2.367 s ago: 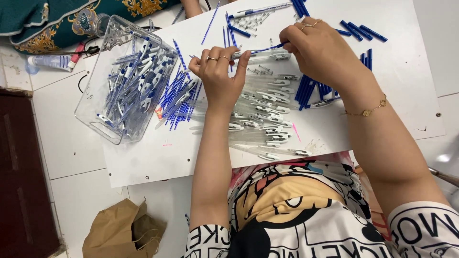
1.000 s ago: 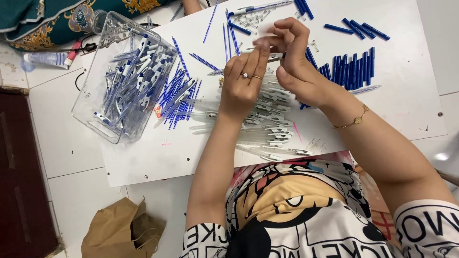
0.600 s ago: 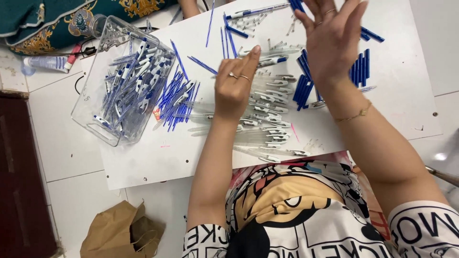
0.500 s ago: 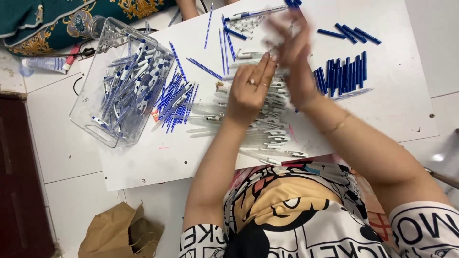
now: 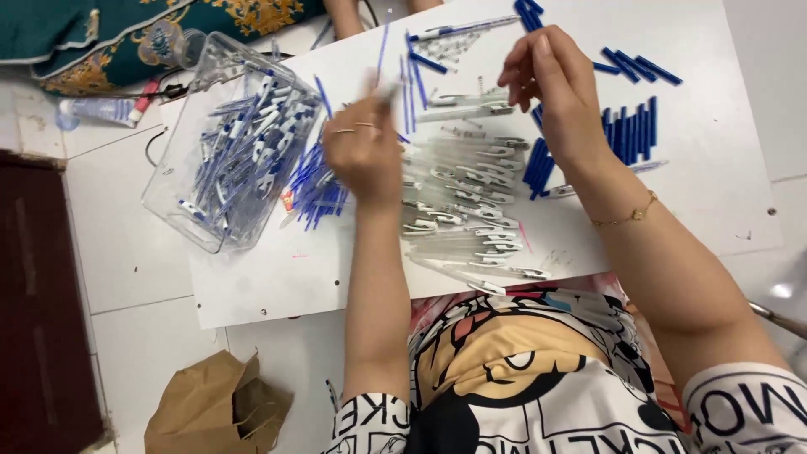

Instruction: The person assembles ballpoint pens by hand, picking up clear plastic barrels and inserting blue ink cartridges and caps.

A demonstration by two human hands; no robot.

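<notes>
Head view, looking straight down: the left hand [image 5: 363, 155] is blurry, pinching what looks like a thin clear pen part at the fingertips, just above the pile of clear plastic pen barrels [image 5: 466, 210] spread across the middle of the white table [image 5: 714, 202]. The right hand [image 5: 559, 88] hovers further out, fingers loosely curled; can't tell if it's holding anything. Parts seem sorted by kind so each is a short reach away: a heap of thin blue refills [image 5: 315, 189] left of the barrels, a row of blue caps [image 5: 626, 134] on the right, more blue pieces at the far edge.

The clear plastic bin of assembled pens [image 5: 239, 143] hangs over the table's left edge. Bare table is mostly at the right and the near left corner. A crumpled brown paper bag [image 5: 214, 408] sits on the floor.
</notes>
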